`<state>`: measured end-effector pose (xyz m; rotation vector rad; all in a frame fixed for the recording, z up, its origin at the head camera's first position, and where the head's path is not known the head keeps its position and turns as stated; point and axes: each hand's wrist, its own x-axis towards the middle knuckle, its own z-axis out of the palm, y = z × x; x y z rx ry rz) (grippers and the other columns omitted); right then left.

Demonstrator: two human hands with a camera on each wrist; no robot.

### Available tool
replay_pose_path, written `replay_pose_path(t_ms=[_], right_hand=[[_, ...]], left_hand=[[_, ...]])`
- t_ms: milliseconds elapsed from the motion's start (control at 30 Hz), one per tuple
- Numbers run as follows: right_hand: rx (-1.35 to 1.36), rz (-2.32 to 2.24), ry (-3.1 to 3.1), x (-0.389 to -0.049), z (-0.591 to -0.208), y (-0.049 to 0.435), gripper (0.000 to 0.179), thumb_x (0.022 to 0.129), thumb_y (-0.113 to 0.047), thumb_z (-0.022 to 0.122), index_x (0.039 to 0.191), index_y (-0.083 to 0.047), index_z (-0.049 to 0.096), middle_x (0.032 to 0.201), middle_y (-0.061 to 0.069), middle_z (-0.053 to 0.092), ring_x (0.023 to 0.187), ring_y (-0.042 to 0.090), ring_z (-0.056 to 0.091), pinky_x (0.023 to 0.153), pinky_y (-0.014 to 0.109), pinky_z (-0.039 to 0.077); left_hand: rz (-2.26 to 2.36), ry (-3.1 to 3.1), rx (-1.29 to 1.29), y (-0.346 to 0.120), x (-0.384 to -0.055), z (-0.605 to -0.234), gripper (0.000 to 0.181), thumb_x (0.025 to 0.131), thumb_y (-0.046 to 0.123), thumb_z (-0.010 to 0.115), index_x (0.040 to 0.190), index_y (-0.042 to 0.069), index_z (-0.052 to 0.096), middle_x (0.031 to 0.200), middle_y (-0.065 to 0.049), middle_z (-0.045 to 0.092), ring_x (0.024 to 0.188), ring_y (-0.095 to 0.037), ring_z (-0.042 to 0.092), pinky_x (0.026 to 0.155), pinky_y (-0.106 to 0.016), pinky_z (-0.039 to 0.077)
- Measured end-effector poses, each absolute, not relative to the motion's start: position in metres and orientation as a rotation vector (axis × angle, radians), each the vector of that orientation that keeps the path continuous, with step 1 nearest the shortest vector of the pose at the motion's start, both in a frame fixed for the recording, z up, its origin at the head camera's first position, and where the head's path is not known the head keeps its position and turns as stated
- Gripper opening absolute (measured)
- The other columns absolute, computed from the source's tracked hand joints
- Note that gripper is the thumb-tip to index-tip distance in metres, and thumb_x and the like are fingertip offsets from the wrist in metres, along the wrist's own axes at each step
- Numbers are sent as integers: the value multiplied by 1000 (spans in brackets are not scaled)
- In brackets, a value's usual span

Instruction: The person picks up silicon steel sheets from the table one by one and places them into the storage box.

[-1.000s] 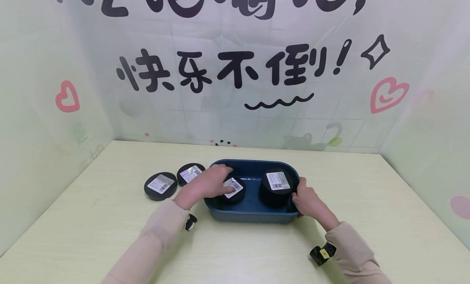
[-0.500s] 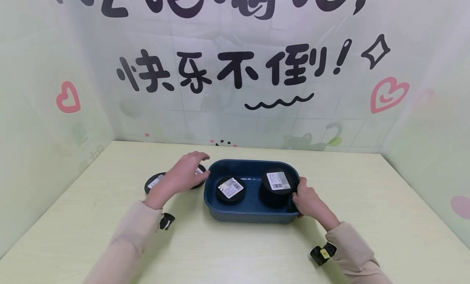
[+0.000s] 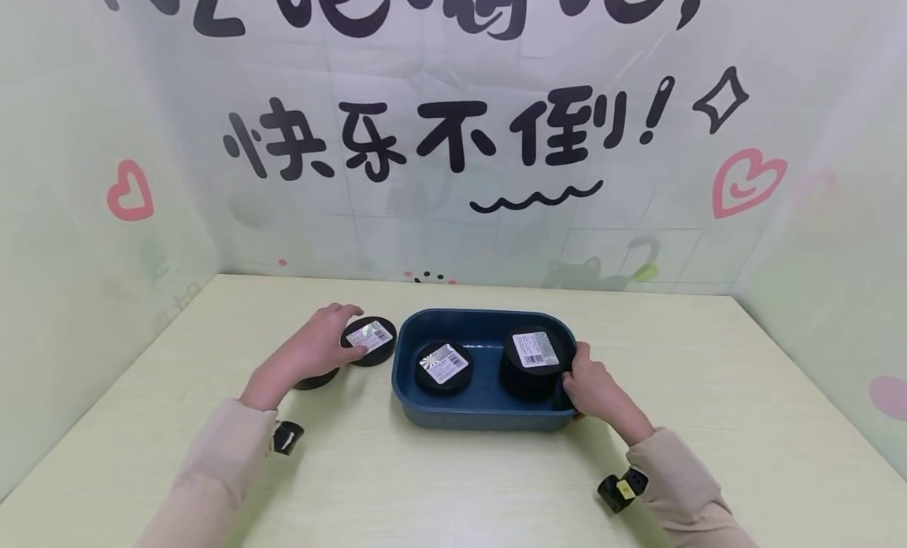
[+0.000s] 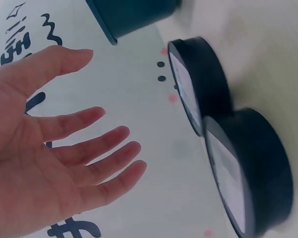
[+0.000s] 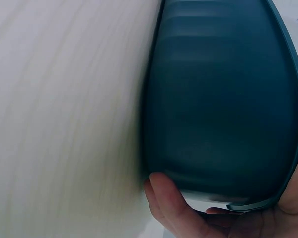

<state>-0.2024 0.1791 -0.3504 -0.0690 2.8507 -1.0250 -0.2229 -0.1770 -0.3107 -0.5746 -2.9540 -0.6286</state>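
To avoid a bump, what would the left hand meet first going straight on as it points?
Likely the black disc just outside the blue bin; the left hand looks close to it, but depth is hard to judge.

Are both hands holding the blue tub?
No, only the right hand grips the blue tub; the left hand is apart from it.

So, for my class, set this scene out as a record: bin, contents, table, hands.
Vessel: dark blue, rounded oblong bin on pale wooden table
In bin, left: flat, black, round, labelled container
In bin, right: taller black cylinder, labelled on top
Left of bin: labelled black disc; second black disc farther left, partly hidden
Left hand: hovers above the discs, holding nothing
Right hand: grips bin's right end
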Motion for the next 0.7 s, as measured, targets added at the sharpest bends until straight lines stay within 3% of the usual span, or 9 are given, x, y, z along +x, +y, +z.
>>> replay_pose_path(t_ms=[700], right_hand=[[-63,-1005,2845,-203,-352,180,42,85,-1,35,122,11,19,86,41,48,49,29,58,42,33,47]], left_hand=[[-569,-3118,-380,-207,-224,-332,76,71,20,71,125,-15,32,121,-40,35,109,-55,32,87,-59,33]])
